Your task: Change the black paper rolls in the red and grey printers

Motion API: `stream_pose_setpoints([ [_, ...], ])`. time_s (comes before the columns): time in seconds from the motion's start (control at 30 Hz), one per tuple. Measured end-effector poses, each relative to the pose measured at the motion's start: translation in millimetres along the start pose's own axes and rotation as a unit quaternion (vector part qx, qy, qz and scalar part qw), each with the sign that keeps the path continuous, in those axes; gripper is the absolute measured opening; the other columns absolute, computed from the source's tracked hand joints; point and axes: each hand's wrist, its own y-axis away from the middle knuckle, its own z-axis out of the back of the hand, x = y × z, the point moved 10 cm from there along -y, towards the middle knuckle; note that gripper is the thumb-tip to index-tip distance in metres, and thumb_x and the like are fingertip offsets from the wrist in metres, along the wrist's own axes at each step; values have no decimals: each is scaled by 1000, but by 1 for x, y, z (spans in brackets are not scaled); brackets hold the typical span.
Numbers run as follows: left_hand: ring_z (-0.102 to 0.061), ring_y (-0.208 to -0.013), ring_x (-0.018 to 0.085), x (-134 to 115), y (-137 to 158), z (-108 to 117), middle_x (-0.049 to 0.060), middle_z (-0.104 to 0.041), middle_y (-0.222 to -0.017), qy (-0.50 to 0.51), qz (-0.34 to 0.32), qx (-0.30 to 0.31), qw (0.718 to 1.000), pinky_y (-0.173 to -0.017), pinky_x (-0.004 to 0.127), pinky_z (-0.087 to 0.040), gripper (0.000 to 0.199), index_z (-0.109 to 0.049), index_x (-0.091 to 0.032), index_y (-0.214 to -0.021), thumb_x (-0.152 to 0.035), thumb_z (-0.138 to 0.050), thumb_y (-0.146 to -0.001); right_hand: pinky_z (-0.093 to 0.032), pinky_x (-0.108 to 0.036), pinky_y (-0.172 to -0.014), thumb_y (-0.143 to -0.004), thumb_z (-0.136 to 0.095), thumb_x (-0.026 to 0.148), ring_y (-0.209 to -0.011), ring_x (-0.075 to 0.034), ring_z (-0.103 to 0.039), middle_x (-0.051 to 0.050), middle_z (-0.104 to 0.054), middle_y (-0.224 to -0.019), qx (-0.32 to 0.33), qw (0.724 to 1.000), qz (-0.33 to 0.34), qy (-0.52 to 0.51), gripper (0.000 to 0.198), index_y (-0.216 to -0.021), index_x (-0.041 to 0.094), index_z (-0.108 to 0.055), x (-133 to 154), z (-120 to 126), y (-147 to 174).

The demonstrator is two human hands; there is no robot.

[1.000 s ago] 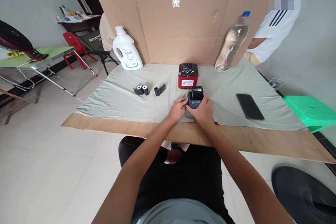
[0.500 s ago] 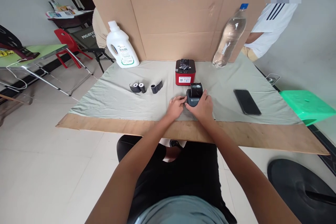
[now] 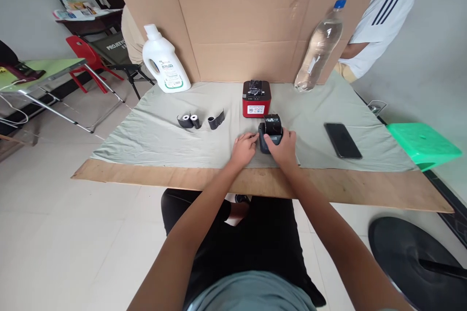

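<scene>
Compact dark-grey label printer (image 3: 264, 146), by the look of it, sits on the cloth (image 3: 153, 141) right between the person's two sets of fingers. From where I'm standing, the right hand (image 3: 285, 149) is nearer and has the surer hold: thumb laid across the front, fingers parted just enough to reach the right side, so the body is caught between them. The left hand (image 3: 243, 149) is bent, its fingertips against the printer's left side or barely short of it; I can't tell whether they pinch anything. The long axis seems to run away from the person, past the fingertips, though the thumb covers part of it. A glossy black strip (image 3: 273, 125) curls from the top, just beyond the right thumb. Farther past the fingers stands a red desktop printer (image 3: 256, 108).
</scene>
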Motion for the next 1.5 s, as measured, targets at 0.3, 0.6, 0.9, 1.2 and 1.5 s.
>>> stream_pose_setpoints([
  [0.3,-64,-128,24,9,-8,3,4,-71,-134,112,-1,-5,994,-119,44,-47,55,-72,-26,-133,-8,-43,-90,-49,-45,-105,-99,-38,56,-117,-27,-63,-18,-66,-127,-26,980,-43,-190,58,-131,13,-61,-9,17,-8],
  [0.6,-50,-141,24,-34,12,17,2,-61,-154,131,-159,-13,978,-126,41,-38,67,-43,-29,-160,-12,-39,-95,-52,-43,-98,-102,-23,53,-117,-26,-67,-17,-70,-136,1,955,-74,-286,62,-139,16,-55,-18,15,-18],
  [0.9,-43,-149,25,-34,9,15,2,-56,-159,99,-150,-5,984,-128,45,-34,64,-54,-28,-152,-14,-44,-90,-45,-45,-111,-103,-13,68,-140,-26,-54,-17,-54,-158,114,956,-25,-270,81,-160,15,-38,-15,-19,-38],
  [1.2,-52,-134,27,-49,17,7,-4,-74,-135,65,-191,60,978,-116,47,-40,33,-65,-24,-67,-6,-46,-87,-48,-47,-103,-101,-37,52,-118,-29,-62,-15,-72,-122,106,983,56,-138,55,-112,18,-79,-10,0,-63],
  [1.5,-50,-134,27,-47,17,9,-4,-73,-137,51,-181,60,980,-117,46,-40,33,-65,-24,-67,-7,-45,-87,-47,-50,-92,-63,-82,19,-112,-36,-53,-12,-66,-113,356,894,111,249,31,-92,28,-86,23,-49,-97],
])
